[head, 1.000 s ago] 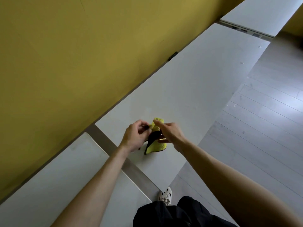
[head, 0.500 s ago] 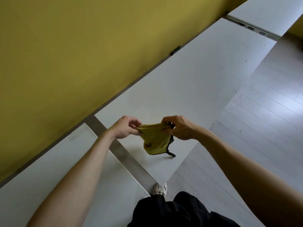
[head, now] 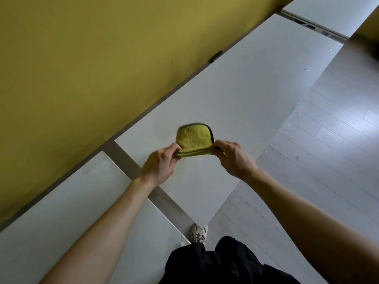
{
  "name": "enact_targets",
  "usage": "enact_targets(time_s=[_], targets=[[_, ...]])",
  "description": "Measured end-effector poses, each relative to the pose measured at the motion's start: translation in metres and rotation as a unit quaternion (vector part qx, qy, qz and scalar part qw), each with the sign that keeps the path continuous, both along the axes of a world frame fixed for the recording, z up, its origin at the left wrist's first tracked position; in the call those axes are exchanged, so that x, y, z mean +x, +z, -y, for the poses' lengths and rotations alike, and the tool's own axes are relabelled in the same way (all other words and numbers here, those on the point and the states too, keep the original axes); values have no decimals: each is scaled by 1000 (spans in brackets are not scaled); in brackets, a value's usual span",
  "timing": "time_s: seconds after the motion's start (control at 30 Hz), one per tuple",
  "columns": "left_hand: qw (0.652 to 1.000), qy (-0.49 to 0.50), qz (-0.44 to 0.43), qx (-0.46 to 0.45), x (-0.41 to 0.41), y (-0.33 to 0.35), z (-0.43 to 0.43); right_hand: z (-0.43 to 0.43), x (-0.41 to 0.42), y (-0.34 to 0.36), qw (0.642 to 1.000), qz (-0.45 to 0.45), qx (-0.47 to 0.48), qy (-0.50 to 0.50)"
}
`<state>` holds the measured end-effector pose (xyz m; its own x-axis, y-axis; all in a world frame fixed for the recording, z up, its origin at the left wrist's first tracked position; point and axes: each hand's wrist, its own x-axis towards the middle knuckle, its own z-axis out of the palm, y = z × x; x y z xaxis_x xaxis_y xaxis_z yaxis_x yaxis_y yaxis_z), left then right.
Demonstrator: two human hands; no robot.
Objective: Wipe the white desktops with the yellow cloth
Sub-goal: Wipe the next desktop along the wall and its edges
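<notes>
Cloth prep, by my read, with no wiping under way yet: the yellow cloth (head: 193, 138) is doubled over and stretched by its folded edge between the two hands, out above the white desktop (head: 246, 95). Left hand (head: 162, 163) has fingers and thumb curled in, pinching the left end of the fold. Right hand (head: 233, 158) is closed the same way on the right end, knuckles up. Neither palm is on the surface. The loose flap with its dark trim runs away from the fingertips toward the yellow wall (head: 82, 58), and its far edge is blurred, so I can't tell whether it is touching the desk or just clear of it. To do this well, I want that fold kept taut and even, then the flap lowered flat with no bunching, so I end up with a neat pad rather than a lump. After that I'd free one hand, spread it over the pad and stroke from the wall side back toward the body in overlapping passes, right out to the edges. Left of the left wrist there's a grey strip (head: 131, 162) and then the neighbouring desktop (head: 71, 201). Lifting across that gap looks wiser than dragging the cloth in. Floor (head: 328, 160) lies beyond the right forearm, so a slack pinch risks a drop there.
</notes>
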<state>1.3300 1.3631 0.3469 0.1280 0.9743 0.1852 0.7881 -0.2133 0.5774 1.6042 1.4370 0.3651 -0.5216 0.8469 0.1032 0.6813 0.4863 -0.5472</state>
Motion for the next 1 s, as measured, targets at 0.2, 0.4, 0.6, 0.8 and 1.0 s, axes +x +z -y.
enact_targets(time_s=[0.2,0.4,0.6,0.8,1.0], targets=[[996,28,45,-68,-4,1,-10,-1,-8,6,1000,3,-24,-13],[990,29,29,-135,-4,3,-26,-15,-11,1,994,24,-100,-42],[987,17,61,-145,0,-1,-8,8,7,-7,998,-17,-46,-27],[977,4,54,-205,7,-11,1,19,19,-21,991,38,-127,-14],[989,15,33,-146,8,-14,-33,-11,8,-22,986,60,-140,-71]])
